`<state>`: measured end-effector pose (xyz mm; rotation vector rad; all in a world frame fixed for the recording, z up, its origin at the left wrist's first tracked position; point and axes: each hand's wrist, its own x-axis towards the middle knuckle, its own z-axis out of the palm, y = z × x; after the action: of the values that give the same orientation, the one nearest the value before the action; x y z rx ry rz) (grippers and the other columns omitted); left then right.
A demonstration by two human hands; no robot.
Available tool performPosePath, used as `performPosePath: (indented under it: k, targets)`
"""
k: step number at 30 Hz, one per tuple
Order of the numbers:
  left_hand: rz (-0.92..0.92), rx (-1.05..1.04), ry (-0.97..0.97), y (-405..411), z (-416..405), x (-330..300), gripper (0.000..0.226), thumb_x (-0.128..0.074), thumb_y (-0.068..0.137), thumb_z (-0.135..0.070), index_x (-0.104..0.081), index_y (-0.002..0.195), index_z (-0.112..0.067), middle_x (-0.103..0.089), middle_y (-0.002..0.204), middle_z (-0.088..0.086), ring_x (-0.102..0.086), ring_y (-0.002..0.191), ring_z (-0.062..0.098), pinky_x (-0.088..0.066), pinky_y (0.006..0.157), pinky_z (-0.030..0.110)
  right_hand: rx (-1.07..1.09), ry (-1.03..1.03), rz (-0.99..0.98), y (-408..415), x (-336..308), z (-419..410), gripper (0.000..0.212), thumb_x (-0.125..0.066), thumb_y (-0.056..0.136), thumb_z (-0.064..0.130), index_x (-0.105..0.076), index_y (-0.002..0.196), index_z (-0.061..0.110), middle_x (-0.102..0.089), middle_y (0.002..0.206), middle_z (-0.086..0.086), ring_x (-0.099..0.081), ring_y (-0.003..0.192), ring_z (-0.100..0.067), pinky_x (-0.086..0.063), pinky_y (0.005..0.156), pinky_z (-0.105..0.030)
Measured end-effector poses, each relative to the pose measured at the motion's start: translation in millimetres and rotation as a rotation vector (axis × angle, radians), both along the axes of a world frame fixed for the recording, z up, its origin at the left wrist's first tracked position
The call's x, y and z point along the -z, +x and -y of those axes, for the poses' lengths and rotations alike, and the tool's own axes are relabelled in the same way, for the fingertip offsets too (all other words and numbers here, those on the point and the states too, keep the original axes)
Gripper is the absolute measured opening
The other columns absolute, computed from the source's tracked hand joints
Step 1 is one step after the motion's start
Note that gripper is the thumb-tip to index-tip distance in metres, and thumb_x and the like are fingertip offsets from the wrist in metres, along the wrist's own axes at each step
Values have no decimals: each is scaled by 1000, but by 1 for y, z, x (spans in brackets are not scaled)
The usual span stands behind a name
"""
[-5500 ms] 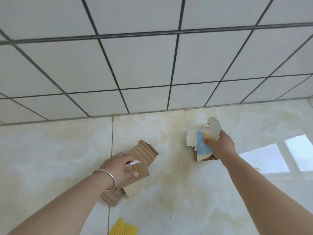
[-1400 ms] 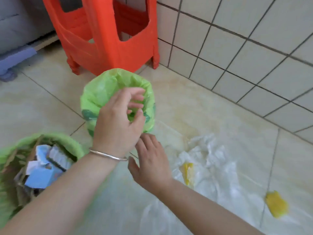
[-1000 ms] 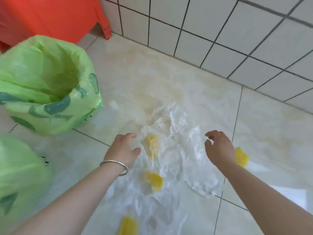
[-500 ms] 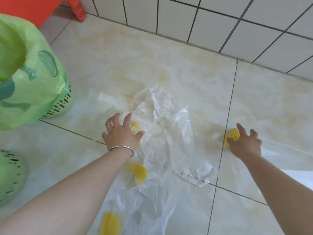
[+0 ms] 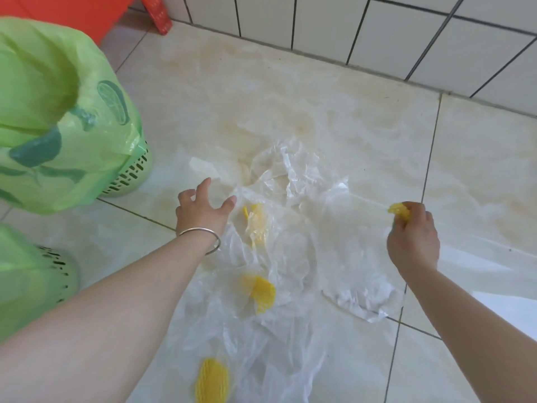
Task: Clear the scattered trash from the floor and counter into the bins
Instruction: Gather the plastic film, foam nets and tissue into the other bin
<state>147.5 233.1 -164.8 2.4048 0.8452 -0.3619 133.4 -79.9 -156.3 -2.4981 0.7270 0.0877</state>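
Observation:
Crumpled clear plastic sheeting (image 5: 293, 228) lies spread over the tiled floor. Three yellow foam nets lie in it: one (image 5: 255, 221) beside my left hand, one (image 5: 263, 293) lower down, one (image 5: 211, 381) near the bottom edge. My left hand (image 5: 202, 212), a bangle on its wrist, hovers with fingers spread at the sheet's left edge. My right hand (image 5: 412, 237) is closed on a fourth yellow foam net (image 5: 400, 211), lifted off the floor at the right. A bin lined with a green bag (image 5: 58, 117) stands at the left.
A second green-lined bin (image 5: 32, 274) sits at the lower left edge. A red plastic stool (image 5: 116, 13) stands behind the bins. The white tiled wall (image 5: 377, 30) runs along the back. A bright sunlit patch (image 5: 505, 303) falls on the floor at right.
My right hand has closed on the yellow foam net and lifted it. My left hand has shifted slightly left, off the net by the plastic, fingers still spread.

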Motion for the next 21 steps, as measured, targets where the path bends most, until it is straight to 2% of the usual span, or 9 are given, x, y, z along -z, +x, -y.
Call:
performPosePath:
  k: [4, 6, 8, 10, 13, 15, 17, 19, 21]
  targets:
    - [-110, 100, -15, -1, 5, 9, 75, -55, 79, -60, -20, 143, -45, -23, 147, 3, -33, 133, 31, -36, 104, 40, -156, -29, -210, 12, 0, -53, 67, -52, 79, 64, -45, 130, 22, -45, 126, -10, -51, 116, -33, -43, 91, -40]
    - [-150, 153, 53, -3, 5, 15, 72, -56, 81, -55, -22, 143, -43, -25, 146, 5, -32, 131, 32, -38, 102, 40, -230, -94, -356, 7, 11, -70, 82, -59, 71, 69, -42, 132, 17, -43, 125, -8, -47, 121, -29, -44, 91, -39]
    - [-160, 185, 115, -6, 4, 21, 64, -59, 82, -47, -32, 140, -36, -29, 140, 8, -33, 126, 34, -40, 98, 39, -259, -138, -439, 0, 22, -76, 75, -63, 74, 60, -43, 129, 13, -42, 123, -9, -44, 119, -28, -44, 85, -36]
    - [-144, 234, 172, -11, 3, 26, 49, -61, 83, -38, -46, 128, -23, -34, 133, 11, -36, 119, 36, -42, 93, 39, -261, -150, -457, -3, 29, -74, 53, -59, 83, 47, -50, 123, 13, -42, 120, -10, -44, 115, -28, -43, 80, -35]
    - [-108, 268, 180, -15, -2, 30, 32, -59, 87, -30, -55, 110, -9, -39, 126, 15, -45, 111, 36, -42, 89, 39, -211, -39, -392, -3, 29, -69, 29, -51, 89, 29, -60, 107, 8, -43, 118, -11, -48, 106, -31, -42, 76, -34]
    - [-86, 264, 134, -14, -7, 28, 28, -57, 88, -25, -56, 104, -3, -46, 121, 20, -52, 107, 37, -42, 86, 37, -124, 110, -280, -1, 22, -66, 20, -50, 88, 20, -59, 93, 3, -45, 115, -14, -50, 88, -30, -41, 71, -33]
    - [-62, 242, 96, -11, -10, 21, 24, -53, 88, -20, -55, 101, 0, -55, 113, 24, -54, 104, 39, -43, 84, 37, -65, 195, -168, 1, 10, -61, 17, -51, 86, 13, -58, 98, 3, -49, 111, -13, -49, 84, -28, -39, 68, -31]
    - [-17, 179, 46, -10, -13, 10, 18, -51, 88, -16, -53, 96, 0, -59, 100, 24, -56, 100, 39, -43, 81, 37, -8, 269, -71, 1, 0, -55, 15, -49, 85, 7, -53, 99, 11, -54, 106, -11, -58, 84, -32, -41, 60, -29]
    - [34, 104, -24, -9, -17, -1, 8, -50, 86, -13, -46, 84, -6, -54, 81, 16, -55, 88, 37, -40, 73, 35, 61, 347, 9, 1, -13, -55, 21, -42, 86, 3, -45, 98, 20, -54, 102, -9, -63, 72, -32, -40, 46, -25]
